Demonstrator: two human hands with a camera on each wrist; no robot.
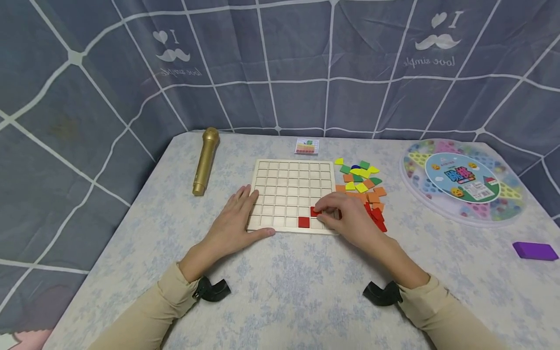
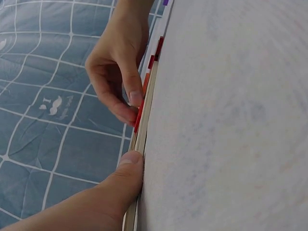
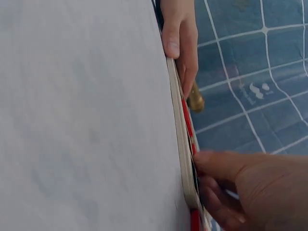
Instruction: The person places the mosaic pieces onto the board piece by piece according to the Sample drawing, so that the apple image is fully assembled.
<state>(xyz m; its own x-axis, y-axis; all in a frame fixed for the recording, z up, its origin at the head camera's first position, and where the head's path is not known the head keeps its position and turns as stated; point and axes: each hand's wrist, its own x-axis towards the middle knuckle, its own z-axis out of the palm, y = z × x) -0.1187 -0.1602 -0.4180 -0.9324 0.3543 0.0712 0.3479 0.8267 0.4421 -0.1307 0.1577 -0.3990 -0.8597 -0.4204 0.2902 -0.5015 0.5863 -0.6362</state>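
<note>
A pale wooden grid board lies on the table. My left hand rests along its left side, fingers straight, the thumb at the front edge. Over the board's front right part, my right hand pinches a red square tile between thumb and fingers. Another red tile sits in a front-row square, diagonally in front of the held one. Right of the board lie several loose red tiles, partly hidden by the right hand, with orange tiles and green and yellow pieces beyond.
A small picture card stands behind the board. At the back left lies a gold microphone-shaped object. A round, clear-rimmed game box is at the back right, and a purple block near the right edge. Grey checked cloth hangs behind.
</note>
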